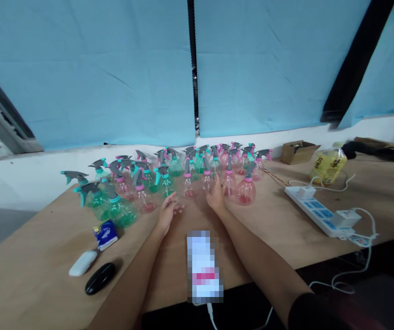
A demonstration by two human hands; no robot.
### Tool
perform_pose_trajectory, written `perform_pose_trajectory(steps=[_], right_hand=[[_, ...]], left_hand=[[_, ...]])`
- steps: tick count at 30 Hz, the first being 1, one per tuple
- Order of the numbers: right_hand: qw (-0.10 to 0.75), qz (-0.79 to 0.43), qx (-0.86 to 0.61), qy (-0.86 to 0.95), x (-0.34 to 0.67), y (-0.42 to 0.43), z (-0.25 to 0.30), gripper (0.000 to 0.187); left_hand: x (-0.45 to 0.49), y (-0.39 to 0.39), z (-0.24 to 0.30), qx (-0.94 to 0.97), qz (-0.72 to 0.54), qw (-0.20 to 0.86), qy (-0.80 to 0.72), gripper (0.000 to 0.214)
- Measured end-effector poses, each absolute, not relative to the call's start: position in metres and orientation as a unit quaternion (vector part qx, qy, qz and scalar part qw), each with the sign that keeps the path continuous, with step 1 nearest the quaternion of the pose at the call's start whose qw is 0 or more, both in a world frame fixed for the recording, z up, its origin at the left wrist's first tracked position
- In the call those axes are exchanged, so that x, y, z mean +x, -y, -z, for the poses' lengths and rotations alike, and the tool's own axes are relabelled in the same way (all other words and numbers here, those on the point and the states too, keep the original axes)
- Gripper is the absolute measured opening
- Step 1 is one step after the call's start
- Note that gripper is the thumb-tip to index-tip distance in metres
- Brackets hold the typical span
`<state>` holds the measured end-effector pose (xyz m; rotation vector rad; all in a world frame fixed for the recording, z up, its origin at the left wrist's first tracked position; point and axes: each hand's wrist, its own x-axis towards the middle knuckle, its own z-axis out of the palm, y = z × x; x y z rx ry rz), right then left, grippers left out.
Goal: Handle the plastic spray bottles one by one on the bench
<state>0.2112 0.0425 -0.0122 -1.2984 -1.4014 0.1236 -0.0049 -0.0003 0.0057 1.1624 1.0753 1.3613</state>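
Several small spray bottles [169, 176], pink and green with grey triggers, stand crowded at the far side of a wooden table [269, 220]. My left hand [168, 211] lies on the table just in front of them, fingers stretched out, holding nothing. My right hand [215, 196] reaches to the front row, its fingers up against a pink spray bottle [208, 180]; whether they grip it is unclear. Another pink bottle [245, 189] stands just right of that hand.
A phone [204, 268] lies between my forearms near the front edge. At the left are a tissue pack [105, 234], a white case [82, 263] and a black case [100, 277]. A power strip [320, 211], yellow bottle [328, 164] and cardboard box [298, 151] sit right.
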Motion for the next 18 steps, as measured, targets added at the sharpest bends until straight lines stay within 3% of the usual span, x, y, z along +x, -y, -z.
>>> perform_pose_trajectory(steps=[9,18], right_hand=[[0.528,-0.037,-0.663,0.529,0.204,-0.023,-0.002,0.088],[0.545,-0.032,-0.638,0.543,0.203,-0.02,-0.006,0.074]], left_hand=[[-0.005,-0.004,0.0,0.493,-0.559,0.497,-0.445,0.048],[-0.005,-0.003,0.0,0.5,-0.553,0.494,-0.448,0.046]])
